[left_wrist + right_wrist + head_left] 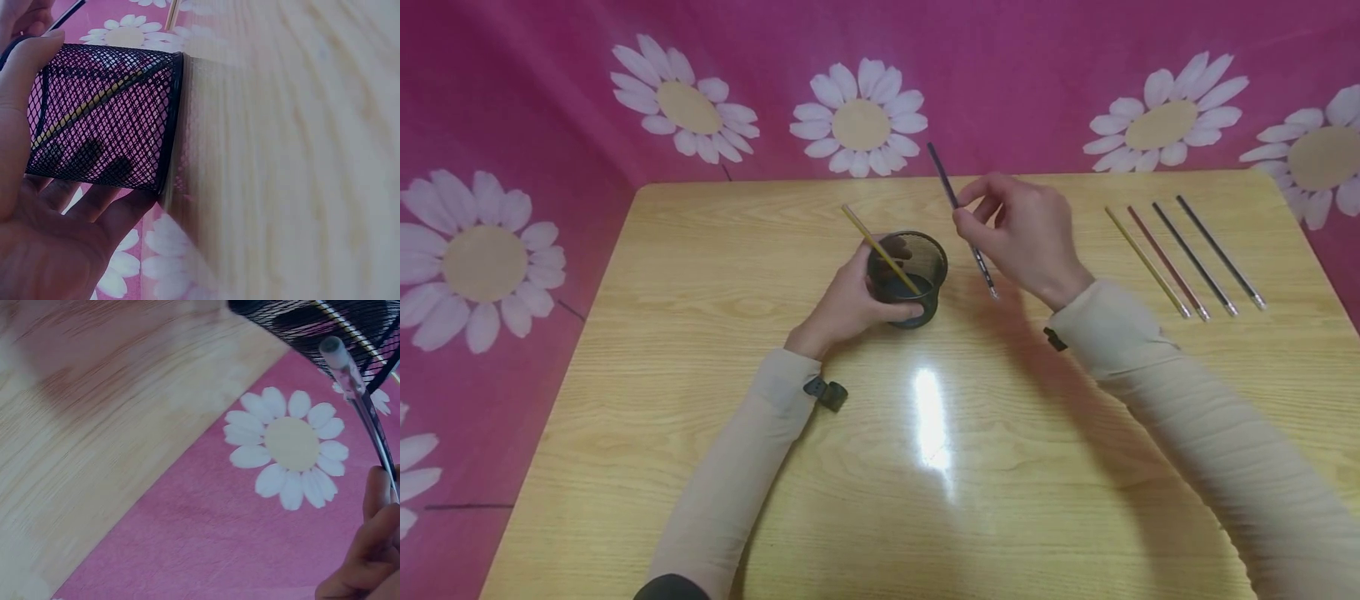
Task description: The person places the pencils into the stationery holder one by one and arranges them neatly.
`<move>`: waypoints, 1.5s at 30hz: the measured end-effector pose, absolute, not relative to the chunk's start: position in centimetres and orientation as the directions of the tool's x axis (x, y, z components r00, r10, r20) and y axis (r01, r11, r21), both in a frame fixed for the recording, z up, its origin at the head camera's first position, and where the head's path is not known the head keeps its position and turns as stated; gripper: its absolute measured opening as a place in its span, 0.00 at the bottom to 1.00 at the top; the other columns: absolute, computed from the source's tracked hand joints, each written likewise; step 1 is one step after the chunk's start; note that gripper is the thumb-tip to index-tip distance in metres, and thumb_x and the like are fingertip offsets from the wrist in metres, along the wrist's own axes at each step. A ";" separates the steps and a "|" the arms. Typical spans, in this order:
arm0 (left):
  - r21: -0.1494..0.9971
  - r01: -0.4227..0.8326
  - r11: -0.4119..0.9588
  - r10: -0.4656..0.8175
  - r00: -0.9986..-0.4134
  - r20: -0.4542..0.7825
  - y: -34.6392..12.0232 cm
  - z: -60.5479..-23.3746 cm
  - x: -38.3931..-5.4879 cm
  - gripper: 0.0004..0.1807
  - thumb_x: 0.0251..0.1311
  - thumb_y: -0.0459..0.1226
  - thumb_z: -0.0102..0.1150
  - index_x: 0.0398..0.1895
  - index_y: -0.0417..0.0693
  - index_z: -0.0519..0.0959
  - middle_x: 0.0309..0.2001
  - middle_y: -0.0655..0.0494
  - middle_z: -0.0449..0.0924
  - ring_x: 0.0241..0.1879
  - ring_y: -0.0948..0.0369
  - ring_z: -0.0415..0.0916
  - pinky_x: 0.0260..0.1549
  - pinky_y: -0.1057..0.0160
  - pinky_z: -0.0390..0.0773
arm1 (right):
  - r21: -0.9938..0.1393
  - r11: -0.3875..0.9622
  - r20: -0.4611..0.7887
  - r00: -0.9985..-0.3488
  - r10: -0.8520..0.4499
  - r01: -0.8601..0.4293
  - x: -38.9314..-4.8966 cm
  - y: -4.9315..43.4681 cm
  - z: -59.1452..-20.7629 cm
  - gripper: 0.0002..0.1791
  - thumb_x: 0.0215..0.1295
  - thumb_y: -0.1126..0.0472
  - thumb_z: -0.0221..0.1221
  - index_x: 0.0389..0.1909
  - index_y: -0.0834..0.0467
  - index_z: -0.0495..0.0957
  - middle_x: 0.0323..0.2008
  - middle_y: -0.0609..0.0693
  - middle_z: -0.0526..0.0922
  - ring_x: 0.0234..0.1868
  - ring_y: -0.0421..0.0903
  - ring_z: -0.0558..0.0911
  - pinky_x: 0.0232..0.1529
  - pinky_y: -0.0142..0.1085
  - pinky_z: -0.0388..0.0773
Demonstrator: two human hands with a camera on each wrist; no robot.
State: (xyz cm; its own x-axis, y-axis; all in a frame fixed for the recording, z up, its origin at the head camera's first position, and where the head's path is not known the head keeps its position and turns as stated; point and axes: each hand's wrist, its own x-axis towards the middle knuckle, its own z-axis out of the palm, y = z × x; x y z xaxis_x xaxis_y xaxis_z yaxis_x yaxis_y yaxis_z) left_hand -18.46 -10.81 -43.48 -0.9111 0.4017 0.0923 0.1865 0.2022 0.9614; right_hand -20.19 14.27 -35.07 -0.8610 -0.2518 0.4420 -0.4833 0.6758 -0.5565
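A black mesh pencil cup (934,260) stands upright on the table, and my left hand (855,293) grips it round its side. Inside the cup leans a yellow pencil (868,235), its upper end sticking out over the rim toward the back left. In the left wrist view the same pencil (94,106) shows through the mesh (137,144). My right hand (1026,233) pinches a dark pencil (942,173) between thumb and fingers, just right of the cup and apart from it. That pencil's eraser end (337,353) points down toward the table.
To the right lie a yellow pencil (1142,257), a red pencil (1165,257) and two dark pencils (1191,254), side by side with eraser ends toward me. A pink cloth with white flowers (1000,83) hangs behind the wooden table (865,517).
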 end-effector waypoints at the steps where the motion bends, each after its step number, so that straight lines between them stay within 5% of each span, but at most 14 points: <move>1: 0.961 0.187 0.204 0.401 -0.912 0.092 -10.8 -43.5 -18.5 0.49 0.53 0.32 0.86 0.76 0.46 0.66 0.67 0.51 0.78 0.68 0.53 0.74 0.71 0.58 0.72 | -0.564 0.664 0.452 -0.856 -0.250 -0.491 -20.2 14.1 -35.0 0.09 0.74 0.58 0.65 0.45 0.59 0.88 0.28 0.50 0.89 0.25 0.44 0.77 0.31 0.34 0.67; 18: 0.960 0.193 0.202 0.408 -0.908 0.097 -10.9 -43.6 -18.4 0.50 0.53 0.31 0.86 0.78 0.42 0.65 0.69 0.45 0.77 0.69 0.53 0.74 0.71 0.57 0.73 | -0.592 0.506 0.605 -0.761 -0.236 -0.627 -20.0 12.0 -34.2 0.10 0.68 0.59 0.69 0.42 0.62 0.89 0.26 0.51 0.88 0.23 0.45 0.76 0.28 0.28 0.66; 26: 0.957 0.194 0.217 0.399 -0.912 0.094 -11.0 -43.6 -18.5 0.50 0.52 0.32 0.86 0.77 0.46 0.66 0.68 0.50 0.78 0.67 0.56 0.75 0.71 0.57 0.72 | -0.610 0.450 0.639 -0.740 -0.207 -0.653 -20.0 11.3 -33.7 0.09 0.69 0.61 0.69 0.42 0.63 0.87 0.27 0.52 0.89 0.22 0.39 0.73 0.26 0.27 0.66; 45: 0.962 0.185 0.201 0.423 -0.902 0.085 -10.8 -43.6 -18.8 0.52 0.53 0.31 0.85 0.79 0.40 0.64 0.71 0.40 0.75 0.70 0.51 0.73 0.71 0.58 0.72 | -0.604 0.319 0.717 -0.672 -0.183 -0.731 -20.3 10.6 -33.2 0.10 0.70 0.66 0.67 0.41 0.71 0.83 0.30 0.59 0.88 0.26 0.36 0.77 0.27 0.26 0.71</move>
